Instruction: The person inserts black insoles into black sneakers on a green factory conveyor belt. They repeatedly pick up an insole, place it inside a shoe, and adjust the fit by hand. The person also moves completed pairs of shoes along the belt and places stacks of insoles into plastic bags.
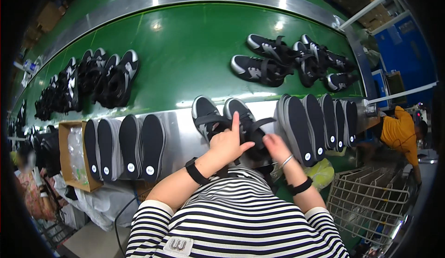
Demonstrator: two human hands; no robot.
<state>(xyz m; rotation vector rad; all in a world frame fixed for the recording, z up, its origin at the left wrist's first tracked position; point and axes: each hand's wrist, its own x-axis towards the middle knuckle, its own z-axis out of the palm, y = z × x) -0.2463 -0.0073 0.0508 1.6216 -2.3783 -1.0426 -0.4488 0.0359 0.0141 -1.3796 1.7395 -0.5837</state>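
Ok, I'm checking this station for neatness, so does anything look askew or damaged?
Only slightly: the shoes at right on the green tabletop lie bunched at mixed angles, one strap sticking up, while the shoes at left line up more evenly, toes mostly away. I see no spill or damage.

We see our left hand (228, 144) over a black shoe (249, 127), index finger extended, our right hand (276, 147) beside it. Insoles (154, 142) lie left of our left hand and right of our right; more shoes (250, 68) lie beyond both on the green tabletop (190, 59).
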